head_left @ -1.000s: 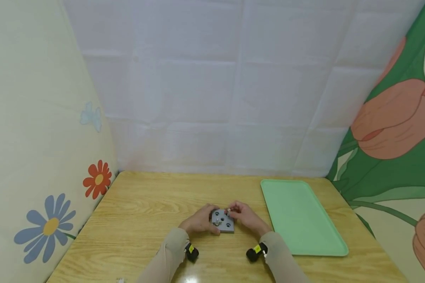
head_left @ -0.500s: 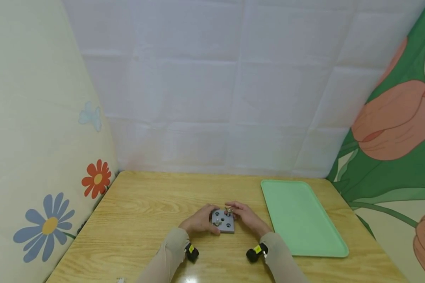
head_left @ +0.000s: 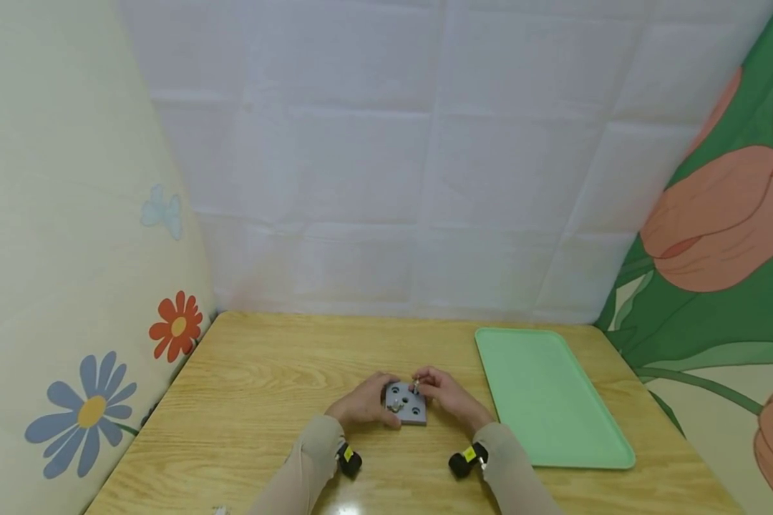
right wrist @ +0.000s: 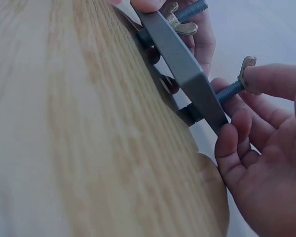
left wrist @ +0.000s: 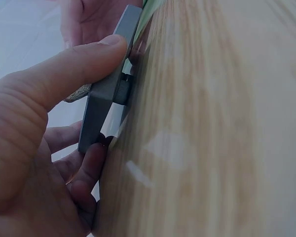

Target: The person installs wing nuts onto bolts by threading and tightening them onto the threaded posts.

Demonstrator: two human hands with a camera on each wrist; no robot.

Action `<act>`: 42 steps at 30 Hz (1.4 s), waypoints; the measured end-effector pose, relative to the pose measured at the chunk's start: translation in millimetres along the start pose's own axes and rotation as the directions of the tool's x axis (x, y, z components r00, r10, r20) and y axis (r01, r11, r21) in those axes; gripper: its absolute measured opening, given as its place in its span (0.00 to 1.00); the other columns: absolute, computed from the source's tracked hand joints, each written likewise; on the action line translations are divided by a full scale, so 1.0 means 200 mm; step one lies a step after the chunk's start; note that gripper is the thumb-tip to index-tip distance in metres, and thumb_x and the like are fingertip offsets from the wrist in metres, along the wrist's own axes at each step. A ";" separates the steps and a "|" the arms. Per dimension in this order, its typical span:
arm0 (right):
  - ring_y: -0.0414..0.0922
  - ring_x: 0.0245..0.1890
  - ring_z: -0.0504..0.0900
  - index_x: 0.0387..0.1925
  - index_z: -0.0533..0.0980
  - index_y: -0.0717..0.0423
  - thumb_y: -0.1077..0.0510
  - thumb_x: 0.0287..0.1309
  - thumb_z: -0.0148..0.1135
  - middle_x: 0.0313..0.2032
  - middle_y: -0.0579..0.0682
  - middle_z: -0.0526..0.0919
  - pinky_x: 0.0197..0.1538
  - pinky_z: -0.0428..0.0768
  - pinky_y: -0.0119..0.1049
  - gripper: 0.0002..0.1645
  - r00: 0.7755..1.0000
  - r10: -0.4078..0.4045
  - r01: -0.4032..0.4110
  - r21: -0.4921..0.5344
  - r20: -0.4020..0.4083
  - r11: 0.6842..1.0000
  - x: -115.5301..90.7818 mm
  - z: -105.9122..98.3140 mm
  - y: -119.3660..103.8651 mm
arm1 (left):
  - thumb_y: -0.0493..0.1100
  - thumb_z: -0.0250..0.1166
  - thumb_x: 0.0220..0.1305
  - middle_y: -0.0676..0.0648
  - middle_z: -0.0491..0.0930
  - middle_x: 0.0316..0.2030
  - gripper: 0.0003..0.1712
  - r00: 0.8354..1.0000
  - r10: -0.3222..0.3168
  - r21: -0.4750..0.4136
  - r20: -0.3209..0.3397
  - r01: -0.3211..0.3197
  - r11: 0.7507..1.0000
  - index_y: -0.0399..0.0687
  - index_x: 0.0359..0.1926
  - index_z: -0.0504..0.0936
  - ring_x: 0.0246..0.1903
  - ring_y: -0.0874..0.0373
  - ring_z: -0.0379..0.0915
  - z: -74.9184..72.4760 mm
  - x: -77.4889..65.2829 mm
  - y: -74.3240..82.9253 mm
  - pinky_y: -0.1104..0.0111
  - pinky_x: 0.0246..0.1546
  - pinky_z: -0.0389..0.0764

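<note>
A square grey metal plate (head_left: 407, 415) with several holes is tilted just above the table. My left hand (head_left: 363, 402) grips its left side, thumb on the near edge and fingers at the far side. Through one corner passes a threaded bolt (right wrist: 230, 92) with a brassy wing nut (right wrist: 248, 69) near its end. My right hand (head_left: 449, 395) pinches that wing nut, with its lower fingers against the plate's edge. A second wing nut (right wrist: 187, 28) sits lower on another bolt (right wrist: 193, 9). Dark bolt heads (right wrist: 191, 114) stick out beneath the plate.
A light green tray (head_left: 550, 397) lies to the right on the wooden table (head_left: 296, 350). A small pale object (head_left: 221, 511) is at the bottom edge, too cut off to tell. White cloth (head_left: 361, 179) hangs behind, and flower-patterned cloths flank both sides.
Half a second ago my right fingers had spread away from the wing nut; now they are back on it, as they were one second ago. My left hand and the plate have stayed put.
</note>
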State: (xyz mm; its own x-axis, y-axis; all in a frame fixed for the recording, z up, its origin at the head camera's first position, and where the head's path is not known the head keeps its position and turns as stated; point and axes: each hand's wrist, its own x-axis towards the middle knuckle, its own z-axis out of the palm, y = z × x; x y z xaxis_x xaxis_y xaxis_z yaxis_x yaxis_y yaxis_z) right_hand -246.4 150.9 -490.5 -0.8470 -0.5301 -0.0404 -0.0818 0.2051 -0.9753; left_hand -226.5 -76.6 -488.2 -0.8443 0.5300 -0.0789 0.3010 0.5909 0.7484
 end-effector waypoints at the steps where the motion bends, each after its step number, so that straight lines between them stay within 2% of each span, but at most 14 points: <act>1: 0.44 0.43 0.74 0.53 0.68 0.71 0.66 0.67 0.48 0.45 0.60 0.79 0.47 0.72 0.37 0.16 1.000 -0.004 0.004 -0.001 0.002 1.000 -0.01 0.00 -0.01 | 0.53 0.75 0.46 0.49 0.68 0.53 0.48 1.000 -0.002 0.002 0.001 0.002 1.000 0.42 0.65 0.65 0.48 0.57 0.66 0.00 0.00 0.00 0.60 0.52 0.67; 7: 0.43 0.40 0.73 0.46 0.73 0.69 0.66 0.65 0.52 0.41 0.55 0.79 0.43 0.71 0.36 0.10 0.999 0.007 -0.009 -0.082 -0.033 0.997 -0.05 0.03 -0.12 | 0.54 0.75 0.46 0.49 0.67 0.54 0.48 1.000 -0.021 0.004 0.004 0.021 1.000 0.45 0.66 0.64 0.50 0.58 0.66 0.00 0.01 -0.01 0.60 0.54 0.67; 12: 0.43 0.34 0.71 0.39 0.75 0.63 0.63 0.62 0.59 0.34 0.48 0.77 0.37 0.70 0.34 0.06 0.996 0.027 -0.035 -0.100 -0.082 0.994 -0.03 0.05 -0.11 | 0.54 0.75 0.47 0.49 0.67 0.55 0.48 1.000 -0.025 0.011 0.002 0.025 1.000 0.45 0.66 0.64 0.50 0.58 0.66 0.00 0.00 0.00 0.60 0.54 0.67; 14: 0.43 0.35 0.73 0.41 0.74 0.64 0.65 0.61 0.59 0.36 0.48 0.79 0.37 0.72 0.33 0.07 0.996 0.032 -0.038 -0.071 -0.083 0.997 -0.02 0.04 -0.07 | 0.53 0.75 0.47 0.49 0.67 0.55 0.48 1.000 -0.018 0.011 0.002 0.018 1.000 0.44 0.66 0.64 0.49 0.57 0.66 0.00 0.00 0.00 0.60 0.53 0.67; 18: 0.43 0.41 0.76 0.50 0.72 0.69 0.69 0.63 0.51 0.43 0.54 0.81 0.42 0.74 0.34 0.14 0.998 0.028 -0.029 -0.023 -0.056 0.999 0.01 0.02 0.00 | 0.52 0.76 0.46 0.50 0.68 0.52 0.48 1.000 -0.021 0.009 0.001 0.021 1.000 0.44 0.65 0.65 0.48 0.58 0.66 0.00 0.00 0.01 0.60 0.53 0.67; 23: 0.43 0.37 0.73 0.56 0.70 0.71 0.64 0.70 0.40 0.45 0.57 0.79 0.41 0.71 0.34 0.20 1.000 0.015 -0.014 0.047 -0.017 0.999 0.02 0.00 0.03 | 0.53 0.76 0.45 0.50 0.68 0.52 0.48 1.000 -0.018 0.015 0.003 0.018 1.000 0.43 0.65 0.65 0.47 0.58 0.66 -0.01 -0.01 0.01 0.60 0.52 0.67; 28: 0.43 0.43 0.73 0.60 0.68 0.66 0.58 0.70 0.45 0.46 0.56 0.79 0.45 0.71 0.36 0.23 1.000 0.006 -0.007 0.041 0.030 0.999 0.01 -0.01 0.02 | 0.53 0.76 0.46 0.50 0.67 0.53 0.48 1.000 -0.025 0.008 0.007 0.025 1.000 0.44 0.66 0.64 0.48 0.58 0.66 -0.01 -0.01 0.01 0.60 0.52 0.67; 31: 0.45 0.47 0.73 0.61 0.68 0.65 0.58 0.69 0.48 0.48 0.57 0.78 0.48 0.70 0.38 0.23 0.999 0.001 -0.002 0.024 0.045 1.000 0.01 -0.01 0.02 | 0.53 0.76 0.46 0.50 0.67 0.53 0.48 1.000 -0.029 0.002 0.006 0.029 1.000 0.44 0.66 0.64 0.48 0.58 0.66 0.00 -0.01 0.01 0.60 0.52 0.67; 35: 0.45 0.45 0.73 0.58 0.69 0.67 0.60 0.69 0.47 0.48 0.59 0.78 0.46 0.71 0.39 0.20 0.999 -0.011 0.010 0.014 0.040 1.000 0.01 -0.01 0.02 | 0.52 0.76 0.46 0.50 0.68 0.53 0.47 0.999 -0.035 -0.011 0.007 0.035 0.999 0.44 0.65 0.65 0.47 0.58 0.66 0.00 0.00 0.01 0.60 0.51 0.68; 38: 0.44 0.43 0.73 0.52 0.72 0.68 0.62 0.69 0.48 0.46 0.58 0.79 0.44 0.71 0.37 0.16 0.999 -0.033 0.032 0.009 0.026 0.999 0.00 -0.01 0.03 | 0.51 0.76 0.46 0.50 0.68 0.53 0.47 0.999 -0.039 -0.022 0.008 0.040 0.999 0.45 0.65 0.65 0.47 0.58 0.66 0.00 0.00 0.00 0.59 0.51 0.67; 42: 0.44 0.41 0.73 0.45 0.74 0.69 0.64 0.66 0.51 0.44 0.58 0.78 0.43 0.71 0.36 0.11 0.999 -0.038 0.038 -0.025 -0.003 0.999 -0.03 0.02 -0.05 | 0.51 0.76 0.46 0.50 0.67 0.54 0.47 0.999 -0.036 -0.022 0.008 0.036 0.999 0.45 0.65 0.65 0.49 0.57 0.66 0.00 0.00 0.00 0.60 0.53 0.67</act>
State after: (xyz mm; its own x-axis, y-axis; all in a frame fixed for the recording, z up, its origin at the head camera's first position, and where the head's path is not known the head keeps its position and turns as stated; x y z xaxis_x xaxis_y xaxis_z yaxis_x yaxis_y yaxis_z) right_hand -238.5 149.4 -481.5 -0.8450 -0.5348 -0.0025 -0.1269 0.2050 -0.9705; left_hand -225.8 -76.4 -488.3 -0.8513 0.5128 -0.1109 0.2601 0.5960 0.7597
